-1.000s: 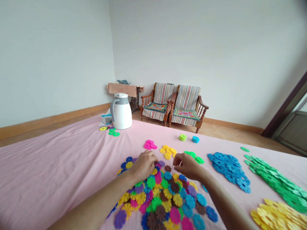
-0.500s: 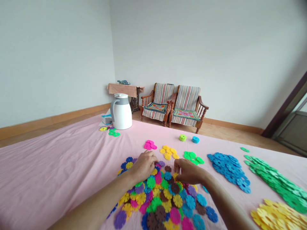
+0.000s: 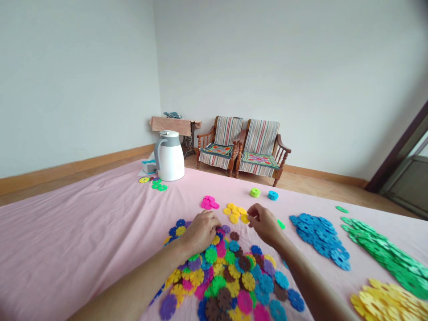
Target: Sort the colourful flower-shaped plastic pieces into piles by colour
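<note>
A mixed heap of colourful plastic snowflake discs [image 3: 230, 285] lies in front of me on a pink cloth. My left hand [image 3: 202, 229] rests at the heap's far left edge, fingers curled down; what is under its fingertips is hidden. Beyond the heap, my right hand [image 3: 264, 223] has its thumb and fingers pinched at the right side of a small yellow disc group [image 3: 234, 213]. A yellow snowflake disc [image 3: 248, 216] shows at its fingertips, partly covered. Pink discs [image 3: 210, 202] lie beyond my left hand. Green discs [image 3: 281, 224] are mostly hidden behind my right hand.
To the right are piles of blue [image 3: 319, 236], green [image 3: 384, 249] and yellow discs [image 3: 391, 301]. Two short stacks, lime [image 3: 255, 192] and blue [image 3: 273, 195], stand near the far edge. A white jug [image 3: 172, 158] stands back left, with wooden chairs [image 3: 261, 154] beyond the cloth.
My right hand has moved from the heap up and away to the small yellow group. A yellow disc it was touching is gone from the heap. My left hand has stayed put.
</note>
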